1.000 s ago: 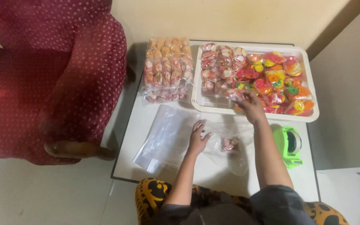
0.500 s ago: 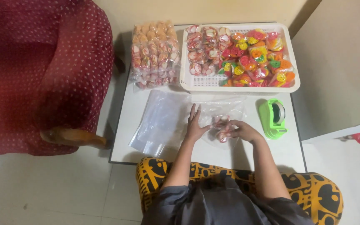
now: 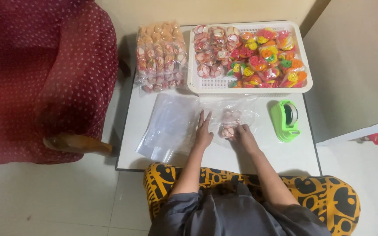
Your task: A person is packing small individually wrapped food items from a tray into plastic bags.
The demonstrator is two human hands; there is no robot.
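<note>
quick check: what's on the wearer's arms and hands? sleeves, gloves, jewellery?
Both forearms are bare from the elbow down. Left hand and right hand are ungloved, with no ring, watch or bracelet visible. Short grey sleeves end near the elbows, part of a grey top. Fingernail detail is too small to tell.
</note>
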